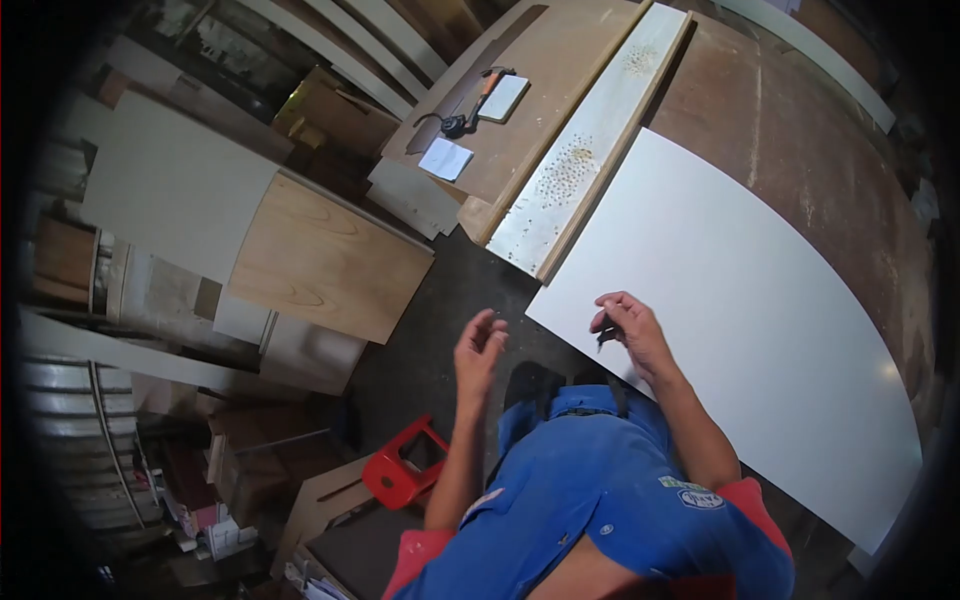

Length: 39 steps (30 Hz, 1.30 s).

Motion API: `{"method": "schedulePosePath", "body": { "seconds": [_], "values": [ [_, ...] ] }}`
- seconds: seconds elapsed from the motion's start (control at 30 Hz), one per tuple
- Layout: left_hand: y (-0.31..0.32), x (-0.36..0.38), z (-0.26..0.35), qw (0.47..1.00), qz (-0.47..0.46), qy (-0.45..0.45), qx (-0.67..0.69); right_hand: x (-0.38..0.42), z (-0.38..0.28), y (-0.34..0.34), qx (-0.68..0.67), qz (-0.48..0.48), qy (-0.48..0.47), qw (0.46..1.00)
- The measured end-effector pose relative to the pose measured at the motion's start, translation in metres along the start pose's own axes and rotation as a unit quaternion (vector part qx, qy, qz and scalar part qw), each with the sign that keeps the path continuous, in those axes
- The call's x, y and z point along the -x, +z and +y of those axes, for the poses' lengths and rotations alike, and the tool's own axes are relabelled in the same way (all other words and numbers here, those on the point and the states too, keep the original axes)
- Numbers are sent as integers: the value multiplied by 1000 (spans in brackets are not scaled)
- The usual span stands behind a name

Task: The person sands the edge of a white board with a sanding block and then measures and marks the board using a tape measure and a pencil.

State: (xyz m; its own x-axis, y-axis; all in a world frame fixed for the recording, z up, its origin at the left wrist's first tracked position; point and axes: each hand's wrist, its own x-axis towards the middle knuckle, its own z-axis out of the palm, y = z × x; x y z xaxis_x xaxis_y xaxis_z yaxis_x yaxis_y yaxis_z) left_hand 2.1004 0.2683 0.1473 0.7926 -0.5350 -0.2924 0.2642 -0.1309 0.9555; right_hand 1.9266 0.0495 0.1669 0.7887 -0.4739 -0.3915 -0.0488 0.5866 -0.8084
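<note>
My right hand (633, 333) is pinched around a small dark tool (605, 327) with a thin pointed tip; its exact kind is too small to make out. It is above the near edge of a large white panel (735, 290) lying on the brown table. In front of my body, over the dark floor, my left hand (480, 348) hangs in the air with half-curled fingers apart and nothing in them.
A long metal channel (575, 165) holds many small brownish pieces. Beyond it lie an orange-and-black tool (487, 92) and pads of paper (445, 158). Wood boards (325, 260) lean at left. A red stool (385, 478) stands below them.
</note>
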Motion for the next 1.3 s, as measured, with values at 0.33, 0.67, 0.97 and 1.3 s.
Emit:
{"method": "schedulePosePath", "body": {
  "seconds": [0.33, 0.67, 0.97, 1.3],
  "values": [
    [-51, -379, 53, 941, -17, 229, -250, 21, 1, -8, -87, 388, -127, 909],
    [-10, -585, 22, 733, -80, 321, -595, 36, 119, 146, -344, 614, -170, 690],
    [-14, -654, 31, 721, -70, 360, -588, 45, 116, 171, -271, 614, -164, 723],
    [-48, -448, 89, 960, -185, 128, -165, 41, 105, 188, -188, 582, -45, 790]
  ]
}}
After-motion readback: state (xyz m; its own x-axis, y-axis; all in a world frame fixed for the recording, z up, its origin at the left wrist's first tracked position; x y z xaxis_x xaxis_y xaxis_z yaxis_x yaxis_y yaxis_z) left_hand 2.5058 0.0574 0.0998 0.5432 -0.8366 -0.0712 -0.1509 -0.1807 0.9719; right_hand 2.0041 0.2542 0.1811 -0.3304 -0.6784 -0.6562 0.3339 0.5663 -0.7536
